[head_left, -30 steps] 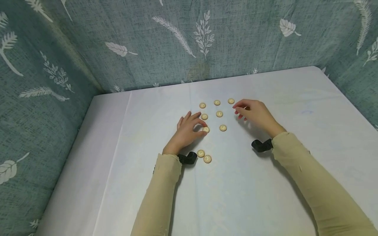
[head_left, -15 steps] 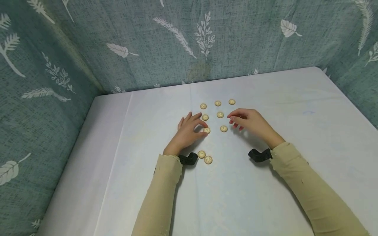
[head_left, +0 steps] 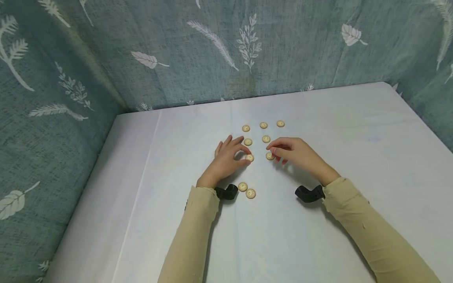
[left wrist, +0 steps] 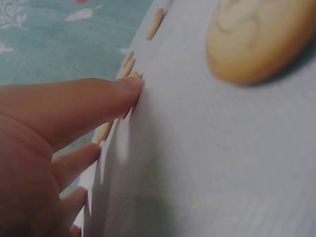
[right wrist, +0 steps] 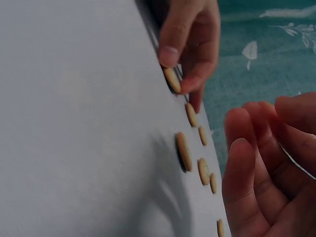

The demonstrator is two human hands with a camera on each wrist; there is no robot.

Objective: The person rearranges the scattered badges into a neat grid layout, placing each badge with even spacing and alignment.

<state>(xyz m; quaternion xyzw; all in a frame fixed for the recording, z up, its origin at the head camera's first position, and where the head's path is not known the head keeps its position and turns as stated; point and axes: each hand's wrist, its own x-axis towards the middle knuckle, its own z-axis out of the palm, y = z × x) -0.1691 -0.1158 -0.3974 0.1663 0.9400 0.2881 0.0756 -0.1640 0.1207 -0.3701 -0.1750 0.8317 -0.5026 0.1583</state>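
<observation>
Thumb and forefinger of my left hand (head_left: 227, 162) pinch a round, golden-edged biscuit (head_left: 249, 158) by its sides, down at the white tablecloth. Seen from the right wrist, the left hand (right wrist: 190, 44) has that biscuit (right wrist: 172, 79) between its fingertips. My right hand (head_left: 291, 151) is bent, with thumb and fingers hovering over another biscuit (head_left: 269, 156) and partly covering it in the head view. From the right wrist, the right hand's fingers (right wrist: 240, 163) are raised apart from the biscuits and hold nothing. Directly behind the left hand's biscuit lies another biscuit (head_left: 248, 142).
Three biscuits form the back row, including a middle biscuit (head_left: 263, 125). One more biscuit (head_left: 266, 138) lies in front of them. Nearer me, beside the left wrist's black camera mount (head_left: 226, 192), two loose biscuits (head_left: 250, 193) touch. A green leaf-patterned curtain (head_left: 198, 74) borders the white table (head_left: 170, 149).
My right hand has moved from the back-right biscuit toward me and left, to above the front-right one. The left hand keeps its pinch in place. The head view has shifted slightly.
</observation>
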